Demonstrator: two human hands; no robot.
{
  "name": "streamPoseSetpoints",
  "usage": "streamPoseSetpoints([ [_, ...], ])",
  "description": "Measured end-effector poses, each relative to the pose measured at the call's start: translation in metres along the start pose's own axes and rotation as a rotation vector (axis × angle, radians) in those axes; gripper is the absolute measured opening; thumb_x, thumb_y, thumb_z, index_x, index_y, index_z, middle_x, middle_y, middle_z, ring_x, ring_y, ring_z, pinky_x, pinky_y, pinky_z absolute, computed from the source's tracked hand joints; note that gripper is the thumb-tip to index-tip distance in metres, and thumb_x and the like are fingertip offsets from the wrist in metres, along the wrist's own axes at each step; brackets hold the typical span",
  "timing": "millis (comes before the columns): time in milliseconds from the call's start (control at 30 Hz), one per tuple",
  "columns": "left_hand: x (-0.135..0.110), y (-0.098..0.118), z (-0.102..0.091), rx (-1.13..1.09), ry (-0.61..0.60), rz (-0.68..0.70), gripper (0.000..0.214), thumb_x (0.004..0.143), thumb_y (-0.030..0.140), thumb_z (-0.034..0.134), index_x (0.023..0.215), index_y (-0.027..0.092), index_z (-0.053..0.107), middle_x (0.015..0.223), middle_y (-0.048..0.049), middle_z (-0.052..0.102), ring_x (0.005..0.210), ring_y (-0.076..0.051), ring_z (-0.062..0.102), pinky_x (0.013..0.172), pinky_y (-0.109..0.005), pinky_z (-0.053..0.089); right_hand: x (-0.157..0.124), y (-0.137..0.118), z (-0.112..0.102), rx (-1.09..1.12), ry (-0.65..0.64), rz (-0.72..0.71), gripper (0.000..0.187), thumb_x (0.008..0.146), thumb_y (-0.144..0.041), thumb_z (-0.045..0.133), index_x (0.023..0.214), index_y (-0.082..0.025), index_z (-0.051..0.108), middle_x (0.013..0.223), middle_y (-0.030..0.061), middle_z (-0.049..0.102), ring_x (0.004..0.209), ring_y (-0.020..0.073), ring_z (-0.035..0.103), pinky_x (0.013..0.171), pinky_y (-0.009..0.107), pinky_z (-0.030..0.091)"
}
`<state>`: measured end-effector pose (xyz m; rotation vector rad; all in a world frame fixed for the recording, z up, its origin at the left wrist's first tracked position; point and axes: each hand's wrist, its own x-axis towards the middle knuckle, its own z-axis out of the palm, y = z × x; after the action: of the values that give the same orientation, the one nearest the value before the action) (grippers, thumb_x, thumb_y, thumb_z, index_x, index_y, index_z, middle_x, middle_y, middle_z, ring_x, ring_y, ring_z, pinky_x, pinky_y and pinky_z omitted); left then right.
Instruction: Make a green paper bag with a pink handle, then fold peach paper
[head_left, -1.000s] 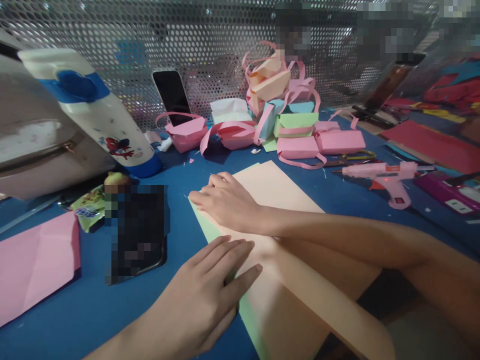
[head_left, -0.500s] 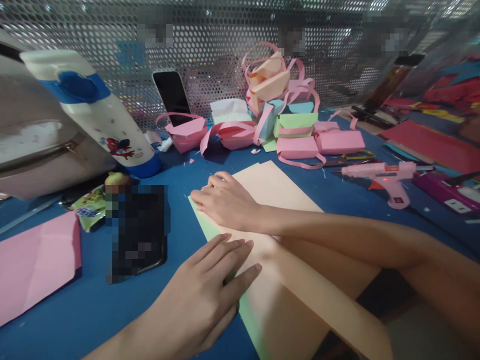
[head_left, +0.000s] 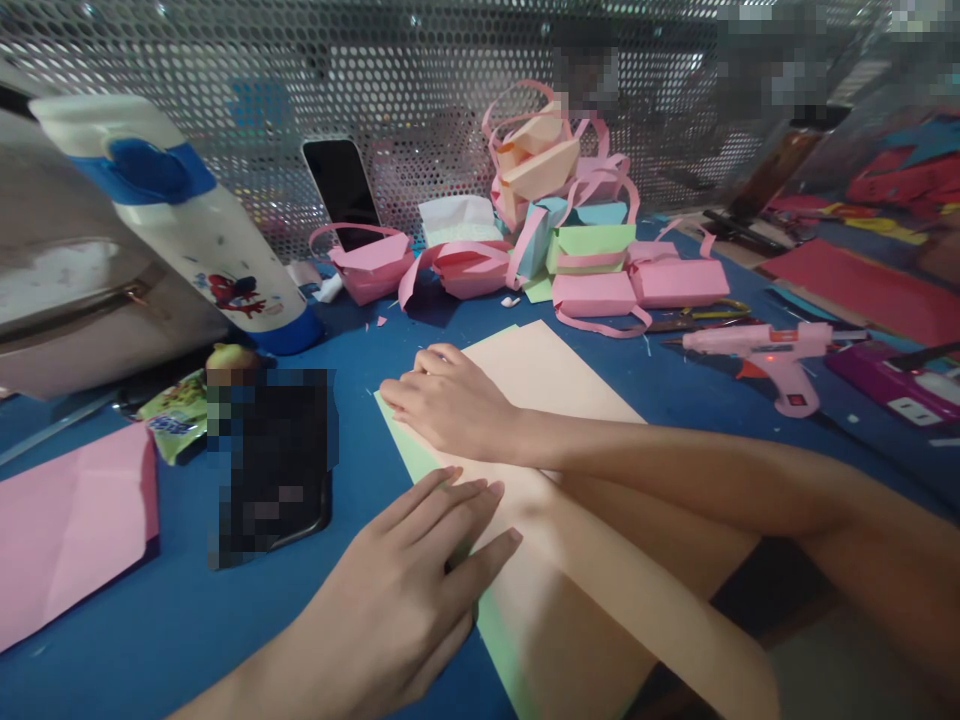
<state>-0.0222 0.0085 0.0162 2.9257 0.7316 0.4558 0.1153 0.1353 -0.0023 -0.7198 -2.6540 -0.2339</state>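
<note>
A sheet of peach paper (head_left: 555, 375) lies on the blue tabletop, its near part bent up into a curled fold (head_left: 637, 600). Beneath its left edge shows green paper (head_left: 499, 640). My right hand (head_left: 450, 400) reaches across the sheet, fingers curled down at its left edge; the fingertips are partly hidden. Closer to me, my left hand (head_left: 427, 560) rests with fingers stretched out, their tips on the peach paper beside my right wrist.
Small paper bags (head_left: 600, 292) in several colours stand at the back. To the right lie a pink glue gun (head_left: 784, 350) and a purple power strip (head_left: 892, 385). A bottle (head_left: 217, 240), a snack packet (head_left: 176, 415), a dark phone (head_left: 281, 470) and pink paper (head_left: 75, 530) are on the left.
</note>
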Motion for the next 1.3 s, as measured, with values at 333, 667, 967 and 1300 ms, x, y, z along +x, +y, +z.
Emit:
streamPoseSetpoints([
  [333,-0.002,0.002,0.002,-0.009,0.015,-0.011,0.042,0.091,0.009,0.047,0.130,0.012,0.061,0.136,-0.0187,0.059,0.127,-0.035,0.056,0.105,-0.060,0.048,0.000,0.001,0.002,0.013,0.006,0.006,0.012,0.103,-0.026,0.050,0.103,-0.017,0.059,0.089,0.0057,0.069,0.092,0.0257,0.054,0.085,0.038,0.034],
  [667,0.001,-0.009,-0.005,-0.063,0.019,0.029,0.049,0.095,0.012,0.046,0.143,0.003,0.045,0.140,-0.0183,0.059,0.133,-0.028,0.053,0.111,-0.045,0.047,0.000,0.003,0.003,-0.007,0.006,-0.030,0.016,0.102,-0.029,0.051,0.103,-0.014,0.057,0.092,0.0084,0.063,0.092,0.0271,0.051,0.081,0.039,0.036],
  [967,-0.001,-0.008,-0.004,0.028,0.002,0.083,0.042,0.096,0.013,0.044,0.135,0.003,0.056,0.133,-0.0193,0.064,0.123,-0.033,0.060,0.099,-0.048,0.055,-0.024,-0.008,-0.028,0.242,0.002,-0.094,0.024,0.100,-0.013,0.045,0.119,-0.009,0.058,0.125,0.0144,0.061,0.115,0.0255,0.053,0.100,0.042,0.043],
  [1300,-0.003,-0.009,-0.003,0.010,-0.004,0.067,0.046,0.094,0.013,0.045,0.137,0.003,0.055,0.142,-0.0193,0.057,0.131,-0.032,0.055,0.106,-0.047,0.051,-0.162,-0.041,-0.098,0.531,-0.307,0.187,0.081,0.095,-0.023,0.055,0.162,-0.026,0.010,0.165,0.0032,0.021,0.151,0.0227,0.023,0.122,0.038,0.033],
])
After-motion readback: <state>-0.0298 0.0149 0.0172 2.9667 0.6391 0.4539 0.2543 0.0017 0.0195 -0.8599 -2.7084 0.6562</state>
